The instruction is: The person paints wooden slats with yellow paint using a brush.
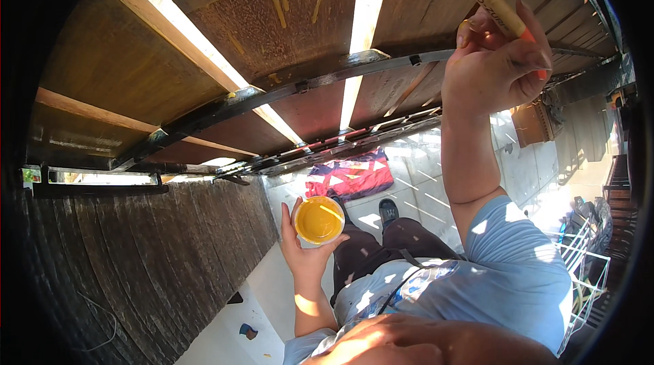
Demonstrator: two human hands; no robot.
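Observation:
My left hand (303, 256) holds a round tub (298, 223) of yellow paint (317, 222) in front of my legs, fingers and thumb wrapped round its sides. Raised at the upper right, my right hand (497, 69) is closed round what looks like a paintbrush (487, 5), with a tan handle and an orange end. The brush slants up to the left, and its working end runs out at the top edge. Above it are dark brown wooden boards (245, 7) with bright gaps between them. Yellow drips mark one board.
A curved dark metal bar (300, 84) crosses under the boards. Below left stands a dark slatted wooden surface (170, 249). A red patterned cloth (354, 176) lies on the pale tiled floor by my feet. At the right are a white wire rack (579, 276) and a brown box (535, 123).

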